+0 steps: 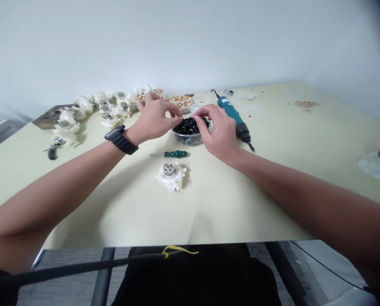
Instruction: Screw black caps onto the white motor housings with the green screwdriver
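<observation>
1. At the frame's centre, our left hand (158,117) and right hand (220,131) reach to opposite sides of the clear plastic bowl (190,140) of small black parts (190,126).
2. Our thumbs and forefingers curl close; we cannot tell whether they grip anything.
3. Below the bowl, we have a green-handled screwdriver (175,154).

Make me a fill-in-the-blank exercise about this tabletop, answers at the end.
The left hand and right hand are at a clear bowl of small ____ pieces.
Between the bowl and the nearest white housing lies a green-handled ____.
A dark watch is worn on the ____ wrist.
The teal power tool lies to the ____ of the bowl.

Answers: black; screwdriver; left; right.
</observation>
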Demonstrator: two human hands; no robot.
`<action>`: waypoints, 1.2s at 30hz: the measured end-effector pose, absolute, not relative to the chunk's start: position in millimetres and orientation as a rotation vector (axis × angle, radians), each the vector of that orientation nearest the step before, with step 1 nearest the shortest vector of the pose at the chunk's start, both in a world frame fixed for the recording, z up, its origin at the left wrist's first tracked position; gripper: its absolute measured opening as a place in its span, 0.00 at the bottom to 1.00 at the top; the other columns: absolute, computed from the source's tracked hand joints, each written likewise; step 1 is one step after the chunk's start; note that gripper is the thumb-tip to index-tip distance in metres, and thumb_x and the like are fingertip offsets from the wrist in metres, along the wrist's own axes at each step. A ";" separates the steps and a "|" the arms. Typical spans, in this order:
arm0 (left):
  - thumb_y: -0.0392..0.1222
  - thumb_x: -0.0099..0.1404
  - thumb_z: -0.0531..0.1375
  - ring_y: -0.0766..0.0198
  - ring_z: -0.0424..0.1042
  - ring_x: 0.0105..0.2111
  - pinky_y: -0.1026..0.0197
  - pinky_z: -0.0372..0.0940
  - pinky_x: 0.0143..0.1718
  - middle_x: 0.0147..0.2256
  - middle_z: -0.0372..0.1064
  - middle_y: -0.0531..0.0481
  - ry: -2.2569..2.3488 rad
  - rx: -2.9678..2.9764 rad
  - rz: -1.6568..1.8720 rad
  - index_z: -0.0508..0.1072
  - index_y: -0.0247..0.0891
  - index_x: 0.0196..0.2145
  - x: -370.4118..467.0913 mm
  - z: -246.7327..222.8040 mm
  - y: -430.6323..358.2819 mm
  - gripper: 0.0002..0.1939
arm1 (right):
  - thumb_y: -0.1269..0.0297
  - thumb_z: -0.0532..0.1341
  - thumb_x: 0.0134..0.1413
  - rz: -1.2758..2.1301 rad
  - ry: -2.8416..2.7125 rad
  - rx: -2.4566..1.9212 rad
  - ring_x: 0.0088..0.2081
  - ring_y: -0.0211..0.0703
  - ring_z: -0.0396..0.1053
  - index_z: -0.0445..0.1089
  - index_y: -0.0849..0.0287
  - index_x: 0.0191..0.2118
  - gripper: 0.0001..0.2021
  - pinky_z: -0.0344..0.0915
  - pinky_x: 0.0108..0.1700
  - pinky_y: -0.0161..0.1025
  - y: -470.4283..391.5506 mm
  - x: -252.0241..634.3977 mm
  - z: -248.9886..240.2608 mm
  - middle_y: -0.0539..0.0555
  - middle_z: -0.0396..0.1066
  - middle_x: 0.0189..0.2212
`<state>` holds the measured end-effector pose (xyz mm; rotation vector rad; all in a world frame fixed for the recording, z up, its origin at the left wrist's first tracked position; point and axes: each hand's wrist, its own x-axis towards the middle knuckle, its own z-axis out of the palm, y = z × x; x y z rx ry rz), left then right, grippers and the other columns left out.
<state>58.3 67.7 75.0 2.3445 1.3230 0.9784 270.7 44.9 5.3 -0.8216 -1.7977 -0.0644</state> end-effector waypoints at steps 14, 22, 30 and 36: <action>0.38 0.63 0.72 0.52 0.76 0.45 0.46 0.66 0.57 0.39 0.79 0.47 1.297 2.311 1.058 0.81 0.40 0.34 43.5 96.7 69.1 0.04 | 0.72 0.64 0.71 0.039 -1.766 -0.707 0.43 0.49 0.75 0.76 0.53 0.40 0.07 0.72 0.52 0.51 43.7 271.1 9.4 0.52 0.80 0.38; 0.45 0.68 0.74 0.61 0.80 0.41 0.56 0.73 0.51 0.37 0.80 0.49 1.070 1.512 1.142 0.83 0.44 0.44 -9.4 59.3 -13.8 0.09 | 0.74 0.70 0.64 0.134 -1.694 -0.692 0.38 0.44 0.75 0.77 0.54 0.41 0.06 0.73 0.46 0.47 32.8 260.2 12.1 0.50 0.80 0.36; 0.45 0.63 0.78 0.63 0.78 0.42 0.60 0.74 0.50 0.49 0.83 0.46 1.035 1.373 1.075 0.87 0.43 0.47 -10.0 37.3 -31.2 0.15 | 0.72 0.70 0.62 0.369 -1.725 -0.698 0.34 0.39 0.74 0.78 0.56 0.34 0.05 0.71 0.39 0.41 -2.1 240.6 19.3 0.49 0.80 0.32; 0.39 0.59 0.80 0.65 0.80 0.38 0.60 0.77 0.49 0.45 0.84 0.46 0.861 1.189 1.090 0.82 0.39 0.39 -4.5 27.7 -31.5 0.14 | 0.70 0.71 0.60 0.700 -1.667 -0.735 0.37 0.42 0.78 0.81 0.55 0.35 0.03 0.76 0.42 0.42 -16.4 231.2 16.4 0.49 0.81 0.33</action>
